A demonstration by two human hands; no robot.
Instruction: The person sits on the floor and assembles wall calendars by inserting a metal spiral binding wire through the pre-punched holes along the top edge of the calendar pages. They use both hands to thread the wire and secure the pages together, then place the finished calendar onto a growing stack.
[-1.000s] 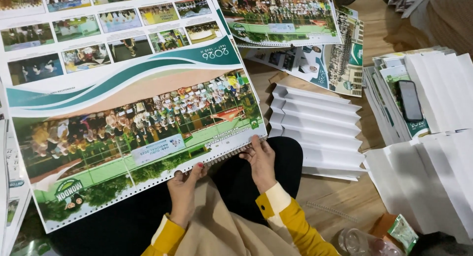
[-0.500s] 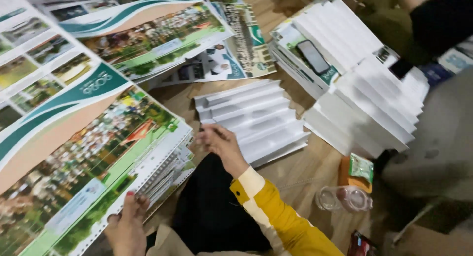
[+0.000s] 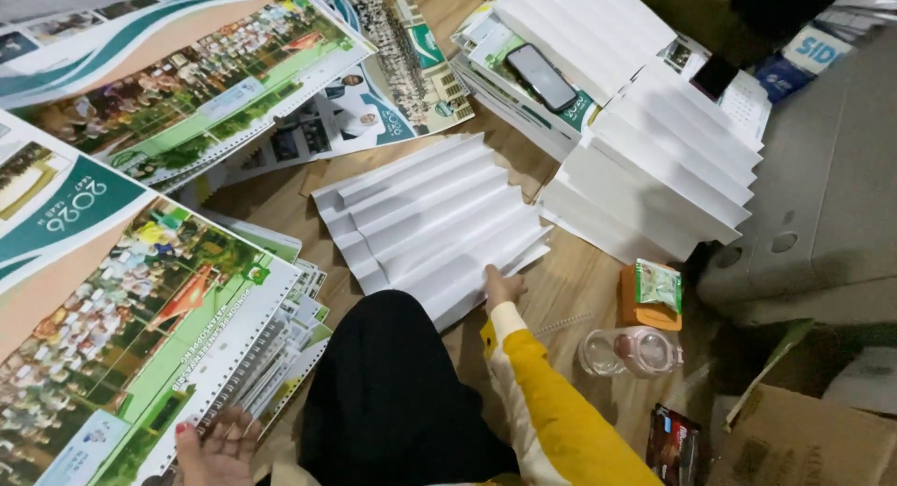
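Reaching right hand (image 3: 503, 285), fingers flat on fanned white sheets (image 3: 434, 224) on floor beside knee | left hand (image 3: 220, 441) spread open on punched calendar stack (image 3: 159, 336) | risk: fan slides, sheets misalign; bottle (image 3: 631, 350) near elbow may tip

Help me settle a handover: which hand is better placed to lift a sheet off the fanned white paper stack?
Right hand: it touches the fanned white paper stack; left hand rests on the printed sheets.
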